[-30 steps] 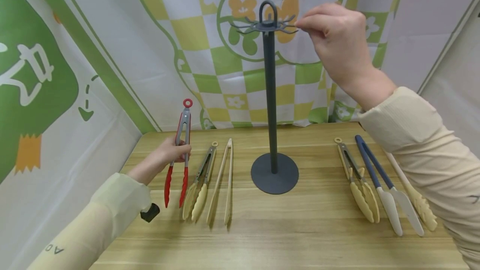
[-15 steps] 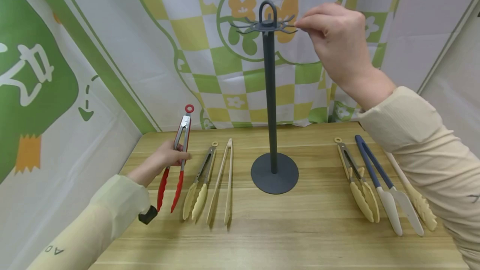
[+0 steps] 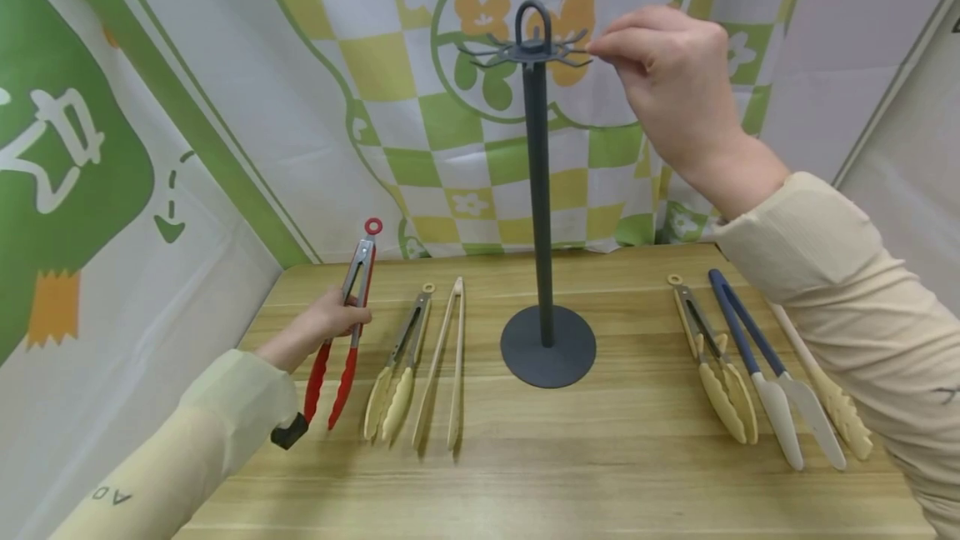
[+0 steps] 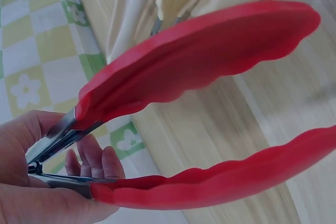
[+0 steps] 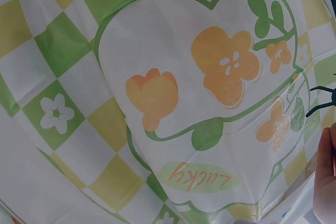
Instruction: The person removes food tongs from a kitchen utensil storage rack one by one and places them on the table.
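Observation:
My left hand (image 3: 331, 317) grips red-tipped metal tongs (image 3: 362, 261) by their middle, ring end up and tips spread apart. In the left wrist view the tongs' red scalloped heads (image 4: 199, 61) stand apart with nothing between them. At the top of a dark grey hook stand (image 3: 539, 190), my right hand (image 3: 675, 77) pinches the end of one hook on the right side. In the right wrist view only a few fingers (image 5: 326, 171) and some hooks (image 5: 321, 100) show at the right edge.
Beige-tipped tongs (image 3: 401, 365) and slim pale tongs (image 3: 442, 365) lie left of the stand's base (image 3: 548, 365). On the right lie more beige tongs (image 3: 716, 365), blue-handled tongs (image 3: 772, 373) and a pale utensil (image 3: 840, 407) partly behind the right sleeve. A patterned cloth (image 3: 480, 165) hangs behind the table.
My left hand has lowered slightly and moved left with the red tongs, which have tilted, their tips swinging left. The right hand keeps its place at the hook.

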The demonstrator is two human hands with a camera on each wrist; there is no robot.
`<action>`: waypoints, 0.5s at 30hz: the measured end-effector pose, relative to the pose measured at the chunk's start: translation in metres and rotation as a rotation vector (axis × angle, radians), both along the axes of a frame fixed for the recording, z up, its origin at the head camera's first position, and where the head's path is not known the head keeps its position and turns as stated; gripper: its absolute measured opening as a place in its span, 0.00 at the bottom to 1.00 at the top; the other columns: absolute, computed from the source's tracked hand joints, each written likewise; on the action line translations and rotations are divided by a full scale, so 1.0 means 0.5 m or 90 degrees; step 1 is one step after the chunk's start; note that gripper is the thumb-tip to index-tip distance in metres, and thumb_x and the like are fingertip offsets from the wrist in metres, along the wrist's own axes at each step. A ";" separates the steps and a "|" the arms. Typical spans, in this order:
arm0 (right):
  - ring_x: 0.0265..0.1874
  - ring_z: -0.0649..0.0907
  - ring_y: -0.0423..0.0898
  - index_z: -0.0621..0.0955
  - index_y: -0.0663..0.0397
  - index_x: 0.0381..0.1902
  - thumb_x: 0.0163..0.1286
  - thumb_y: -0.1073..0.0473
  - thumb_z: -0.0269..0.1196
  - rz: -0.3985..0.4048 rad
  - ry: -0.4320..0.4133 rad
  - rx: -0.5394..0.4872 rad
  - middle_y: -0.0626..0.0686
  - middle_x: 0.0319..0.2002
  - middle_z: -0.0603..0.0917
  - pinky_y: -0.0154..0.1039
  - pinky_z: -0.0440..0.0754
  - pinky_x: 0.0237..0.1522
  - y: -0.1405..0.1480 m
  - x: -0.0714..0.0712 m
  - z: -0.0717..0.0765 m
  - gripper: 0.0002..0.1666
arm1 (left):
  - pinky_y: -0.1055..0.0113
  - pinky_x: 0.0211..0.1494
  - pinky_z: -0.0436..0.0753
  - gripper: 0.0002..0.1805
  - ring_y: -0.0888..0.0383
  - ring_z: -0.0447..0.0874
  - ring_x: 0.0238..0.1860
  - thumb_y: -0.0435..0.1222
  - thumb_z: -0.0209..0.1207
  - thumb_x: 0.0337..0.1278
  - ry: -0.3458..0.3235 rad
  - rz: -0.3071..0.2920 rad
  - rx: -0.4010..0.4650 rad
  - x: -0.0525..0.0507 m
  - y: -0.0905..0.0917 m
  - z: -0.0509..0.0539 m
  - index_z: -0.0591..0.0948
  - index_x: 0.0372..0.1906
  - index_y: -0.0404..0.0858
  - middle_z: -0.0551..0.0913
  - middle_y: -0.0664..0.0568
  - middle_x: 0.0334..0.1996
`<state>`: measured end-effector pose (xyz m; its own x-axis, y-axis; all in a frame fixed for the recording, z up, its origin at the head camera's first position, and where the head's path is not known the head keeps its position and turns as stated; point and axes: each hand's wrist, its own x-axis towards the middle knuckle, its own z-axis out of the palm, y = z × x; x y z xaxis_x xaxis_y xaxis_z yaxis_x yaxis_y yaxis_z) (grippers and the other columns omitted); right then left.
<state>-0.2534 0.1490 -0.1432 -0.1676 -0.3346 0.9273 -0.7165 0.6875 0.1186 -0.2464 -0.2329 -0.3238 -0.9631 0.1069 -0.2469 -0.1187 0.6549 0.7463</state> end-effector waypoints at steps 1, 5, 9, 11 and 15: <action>0.33 0.83 0.54 0.84 0.67 0.30 0.65 0.67 0.56 -0.001 0.000 0.001 0.61 0.33 0.84 0.39 0.80 0.40 0.000 0.001 0.000 0.11 | 0.74 0.19 0.63 0.07 0.66 0.59 0.14 0.28 0.51 0.48 -0.004 -0.003 -0.006 0.000 -0.002 -0.001 0.68 0.19 0.35 0.63 0.59 0.11; 0.33 0.83 0.53 0.84 0.67 0.31 0.66 0.66 0.55 -0.004 -0.002 0.005 0.60 0.33 0.84 0.39 0.80 0.40 0.000 0.002 0.001 0.12 | 0.74 0.19 0.59 0.11 0.67 0.56 0.13 0.28 0.50 0.46 -0.014 -0.019 -0.036 -0.002 -0.007 -0.009 0.66 0.15 0.40 0.60 0.60 0.09; 0.34 0.82 0.54 0.84 0.67 0.31 0.66 0.67 0.55 -0.005 -0.006 0.004 0.61 0.33 0.84 0.39 0.80 0.40 0.000 0.001 0.001 0.11 | 0.75 0.17 0.58 0.13 0.67 0.56 0.12 0.29 0.49 0.46 -0.030 -0.036 -0.058 -0.002 -0.007 -0.016 0.65 0.13 0.42 0.60 0.60 0.07; 0.34 0.82 0.54 0.84 0.68 0.31 0.66 0.67 0.56 -0.004 -0.009 0.001 0.61 0.33 0.84 0.40 0.80 0.40 0.000 0.000 0.000 0.11 | 0.74 0.17 0.59 0.13 0.66 0.57 0.12 0.30 0.50 0.45 -0.033 -0.039 -0.073 -0.006 -0.011 -0.025 0.65 0.12 0.42 0.60 0.60 0.08; 0.34 0.82 0.54 0.84 0.68 0.31 0.66 0.67 0.56 -0.004 -0.013 -0.001 0.61 0.33 0.84 0.40 0.80 0.39 -0.001 0.000 0.000 0.11 | 0.74 0.16 0.62 0.13 0.65 0.61 0.13 0.34 0.53 0.44 -0.005 -0.069 -0.088 -0.041 -0.046 -0.079 0.66 0.11 0.43 0.61 0.60 0.11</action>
